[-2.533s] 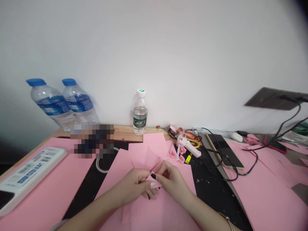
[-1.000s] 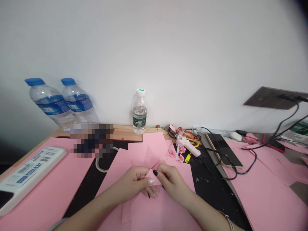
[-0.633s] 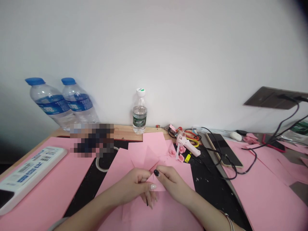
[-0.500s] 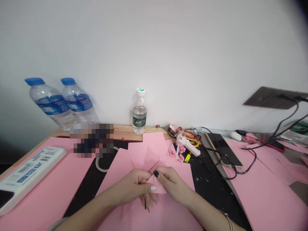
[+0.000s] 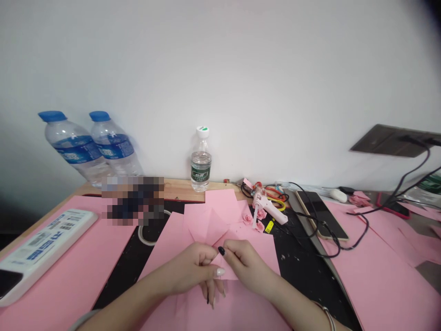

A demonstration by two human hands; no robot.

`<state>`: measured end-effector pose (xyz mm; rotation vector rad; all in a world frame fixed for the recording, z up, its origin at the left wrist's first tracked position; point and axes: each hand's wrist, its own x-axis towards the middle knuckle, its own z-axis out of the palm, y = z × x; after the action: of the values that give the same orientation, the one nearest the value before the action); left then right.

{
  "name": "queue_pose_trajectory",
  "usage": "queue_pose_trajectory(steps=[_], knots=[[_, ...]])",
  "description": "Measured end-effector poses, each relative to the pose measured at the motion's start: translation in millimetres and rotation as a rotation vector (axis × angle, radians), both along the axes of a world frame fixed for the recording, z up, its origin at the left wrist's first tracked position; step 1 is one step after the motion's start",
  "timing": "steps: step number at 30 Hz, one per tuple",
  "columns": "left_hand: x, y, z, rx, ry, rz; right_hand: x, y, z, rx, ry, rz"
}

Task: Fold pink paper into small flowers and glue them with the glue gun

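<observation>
My left hand (image 5: 193,273) and my right hand (image 5: 246,264) meet low in the middle, both pinched on a small folded piece of pink paper (image 5: 225,269). The left thumb lies across its near edge and the left fingers hang below it. The right thumb, with a dark nail, presses its top. Most of the piece is hidden between the fingers. The hands rest over a large pink sheet (image 5: 237,308) on the black mat (image 5: 296,257).
Pink paper roses (image 5: 257,220) and a white glue gun (image 5: 267,209) lie just beyond the hands. A small water bottle (image 5: 200,161) and two big ones (image 5: 93,147) stand by the wall. A phone (image 5: 319,214) with cables is at the right, a power strip (image 5: 41,243) at the left.
The hands have drifted slightly toward me while working the small pink piece. The left fingers have uncurled downward and the left thumb has slid along the fold.
</observation>
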<state>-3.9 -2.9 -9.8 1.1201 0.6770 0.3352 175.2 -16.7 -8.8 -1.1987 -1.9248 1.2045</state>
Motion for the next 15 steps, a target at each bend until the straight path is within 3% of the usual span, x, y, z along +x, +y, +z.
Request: queue_pose_trajectory(steps=[4, 10, 15], knots=[[0.4, -0.4, 1.8, 0.001, -0.012, -0.014, -0.6, -0.2, 0.7, 0.032, -0.037, -0.018], [-2.3, 1.4, -1.1, -0.007, -0.036, -0.001, 0.0, 0.8, 8.1, -0.033, 0.089, 0.036], [-1.1, 1.4, 1.2, -0.021, -0.04, -0.003, 0.0, -1.2, 5.6, 0.034, 0.005, 0.032]])
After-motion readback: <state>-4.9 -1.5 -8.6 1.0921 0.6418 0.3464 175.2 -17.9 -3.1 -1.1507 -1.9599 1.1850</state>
